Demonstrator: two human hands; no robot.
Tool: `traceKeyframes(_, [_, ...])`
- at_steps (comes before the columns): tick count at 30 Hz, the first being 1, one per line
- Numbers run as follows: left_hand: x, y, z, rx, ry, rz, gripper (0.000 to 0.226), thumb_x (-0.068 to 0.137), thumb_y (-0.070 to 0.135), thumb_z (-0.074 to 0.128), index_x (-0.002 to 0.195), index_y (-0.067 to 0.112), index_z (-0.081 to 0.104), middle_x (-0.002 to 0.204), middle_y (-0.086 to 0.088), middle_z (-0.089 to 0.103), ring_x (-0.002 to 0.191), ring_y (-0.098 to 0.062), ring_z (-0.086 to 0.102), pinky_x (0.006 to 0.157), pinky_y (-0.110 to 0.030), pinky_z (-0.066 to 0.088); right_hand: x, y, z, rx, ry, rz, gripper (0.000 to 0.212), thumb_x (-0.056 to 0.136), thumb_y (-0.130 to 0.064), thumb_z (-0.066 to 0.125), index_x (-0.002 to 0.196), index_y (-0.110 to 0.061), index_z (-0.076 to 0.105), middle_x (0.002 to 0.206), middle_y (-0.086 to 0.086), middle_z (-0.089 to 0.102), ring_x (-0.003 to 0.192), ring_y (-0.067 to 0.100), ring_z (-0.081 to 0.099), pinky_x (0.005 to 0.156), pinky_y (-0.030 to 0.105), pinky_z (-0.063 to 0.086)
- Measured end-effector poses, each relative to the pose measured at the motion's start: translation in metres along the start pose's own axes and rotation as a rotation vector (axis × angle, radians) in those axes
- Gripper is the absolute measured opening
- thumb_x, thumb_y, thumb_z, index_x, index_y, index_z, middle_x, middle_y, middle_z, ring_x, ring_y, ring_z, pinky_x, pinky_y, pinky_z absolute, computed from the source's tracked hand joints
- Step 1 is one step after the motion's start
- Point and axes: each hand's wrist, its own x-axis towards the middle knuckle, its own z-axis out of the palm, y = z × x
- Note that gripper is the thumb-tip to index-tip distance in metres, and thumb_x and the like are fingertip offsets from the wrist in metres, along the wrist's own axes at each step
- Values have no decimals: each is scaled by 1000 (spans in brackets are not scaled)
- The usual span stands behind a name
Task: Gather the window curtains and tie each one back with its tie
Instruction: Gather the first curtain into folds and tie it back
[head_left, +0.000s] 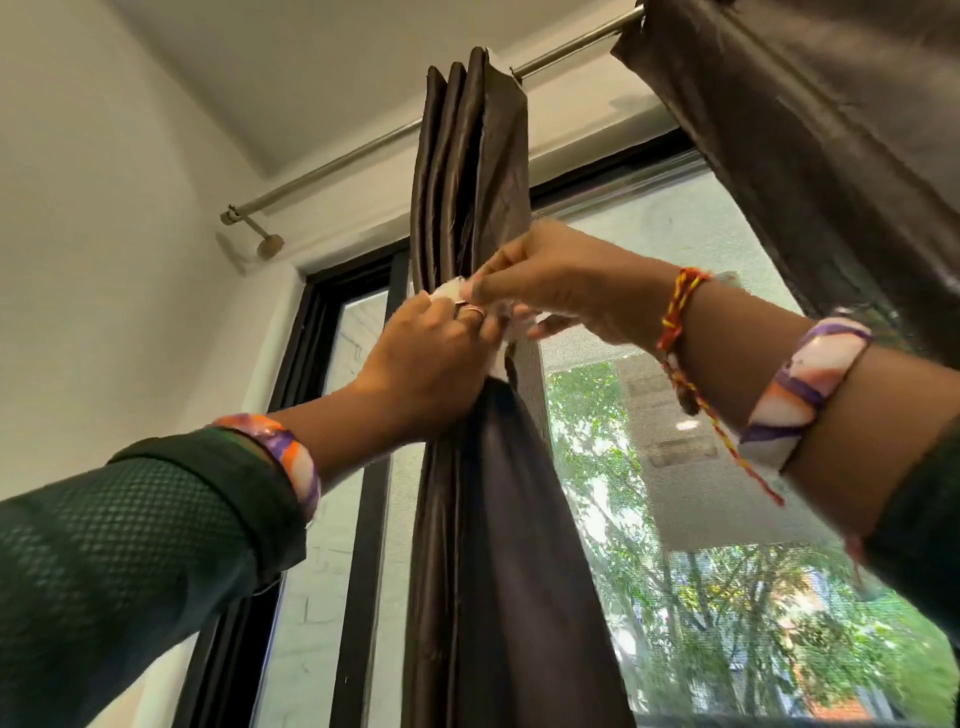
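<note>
A dark brown curtain (470, 171) hangs gathered into a narrow bundle from the metal rod (332, 162). A white cloth tie (511, 332) wraps the bundle at its pinched waist. My left hand (431, 358) grips the tie from the left, fingers curled on it. My right hand (550, 283) pinches the tie from the right, just above the left hand. Most of the tie is hidden by both hands. A second brown curtain (810, 135) hangs at the upper right, spread wider.
The black window frame (363, 545) and mesh screen (691, 467) stand behind the curtain, with trees outside. A white wall (104, 260) fills the left. The rod's bracket (262, 239) sticks out of the wall at the left.
</note>
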Motion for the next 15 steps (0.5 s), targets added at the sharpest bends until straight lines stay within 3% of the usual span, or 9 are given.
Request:
traceKeyframes(3, [0,-4,3,-182,-75,-185,27,91,32,41,110,17,54,100,-4,63,111,-26,41,87,-37,28,-12,18,7,76,-131,-8,21,80,-16,71,98,-11,61,96,6,64,81,16,59,65,27,53])
traceKeyframes(5, [3,-6,4,-255,-142,-196,27,91,36,41,111,22,53,101,-1,62,117,-24,30,93,-39,24,-14,31,14,147,-74,-2,29,76,-6,73,101,-9,60,97,11,65,82,20,62,69,34,56])
traceKeyframes(10, [12,-11,2,-448,-165,-148,26,92,41,44,103,21,58,91,-3,64,85,-21,57,74,-30,37,-10,44,19,225,177,-82,10,76,-6,73,71,-7,65,74,13,66,68,20,66,56,28,57])
traceKeyframes(13, [12,-16,-5,-573,-209,-143,25,85,32,58,104,16,58,89,-4,63,82,-23,59,69,-35,50,-5,46,19,291,206,-48,15,84,-8,66,70,-11,60,87,15,66,87,24,67,66,36,59])
traceKeyframes(15, [11,-15,-10,-566,-174,-168,22,83,23,60,101,13,56,85,-4,60,80,-25,59,68,-36,50,-2,43,21,343,155,14,16,92,-12,55,76,-13,55,99,15,65,95,25,66,69,35,57])
